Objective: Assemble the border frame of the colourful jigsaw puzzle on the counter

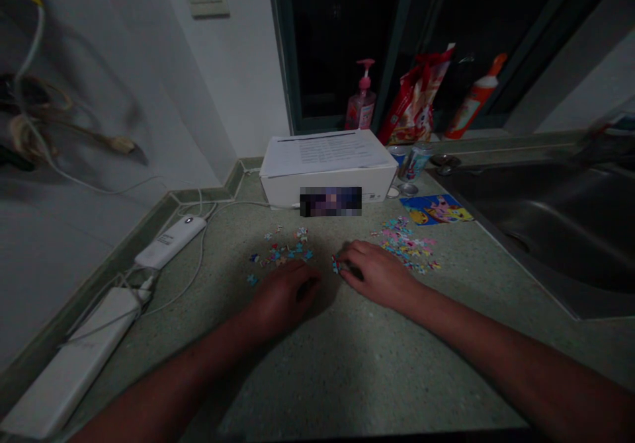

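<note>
My right hand [376,271] rests on the counter with thumb and fingers pinched on a small jigsaw puzzle piece [336,264]. To its left, my left hand [289,291] is closed, its fingers curled down towards the counter; whatever may be between its fingertips is hidden. Just beyond the left hand lies a loose scatter of puzzle pieces [282,252], several of them light blue. A denser pile of multicoloured puzzle pieces [404,241] spreads behind and to the right of my right hand. Beside that pile lies a blue and yellow picture card [436,209] with cartoon figures.
A white box [322,182] topped with a printed sheet [327,151] stands at the back. Cans [415,162] stand beside it. The metal sink [555,211] borders the counter on the right. A power bank [170,241], a white power strip [79,363] and cables lie left.
</note>
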`<state>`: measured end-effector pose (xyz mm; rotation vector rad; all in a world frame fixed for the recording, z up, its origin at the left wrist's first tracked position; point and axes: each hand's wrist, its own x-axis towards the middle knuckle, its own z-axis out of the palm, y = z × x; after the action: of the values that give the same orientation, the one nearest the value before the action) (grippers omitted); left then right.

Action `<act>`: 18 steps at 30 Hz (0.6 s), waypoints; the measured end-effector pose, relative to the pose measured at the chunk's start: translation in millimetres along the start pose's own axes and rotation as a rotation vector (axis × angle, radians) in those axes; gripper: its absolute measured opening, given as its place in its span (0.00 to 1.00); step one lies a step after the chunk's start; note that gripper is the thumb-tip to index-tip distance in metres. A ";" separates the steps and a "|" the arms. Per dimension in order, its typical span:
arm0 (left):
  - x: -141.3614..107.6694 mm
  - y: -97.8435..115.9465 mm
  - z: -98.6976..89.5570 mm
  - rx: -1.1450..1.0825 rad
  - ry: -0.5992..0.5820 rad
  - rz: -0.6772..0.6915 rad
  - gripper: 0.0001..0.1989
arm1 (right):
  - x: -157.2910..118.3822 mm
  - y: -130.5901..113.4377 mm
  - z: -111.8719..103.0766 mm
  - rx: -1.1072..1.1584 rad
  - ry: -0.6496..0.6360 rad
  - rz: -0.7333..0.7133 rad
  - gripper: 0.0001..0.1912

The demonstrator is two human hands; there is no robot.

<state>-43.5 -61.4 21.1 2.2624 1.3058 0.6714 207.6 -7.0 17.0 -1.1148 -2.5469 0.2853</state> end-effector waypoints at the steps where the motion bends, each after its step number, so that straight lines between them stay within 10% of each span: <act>1: 0.0 -0.1 0.2 0.000 -0.001 0.002 0.08 | 0.0 0.2 0.2 0.000 0.000 -0.001 0.06; 18: 2.0 3.2 -1.3 0.175 -0.060 0.156 0.09 | 1.1 0.8 -0.3 0.079 0.022 -0.022 0.06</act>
<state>-41.3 -61.0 24.4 2.5255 1.2110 0.5558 207.5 -5.6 17.3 -1.0548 -2.5039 0.3630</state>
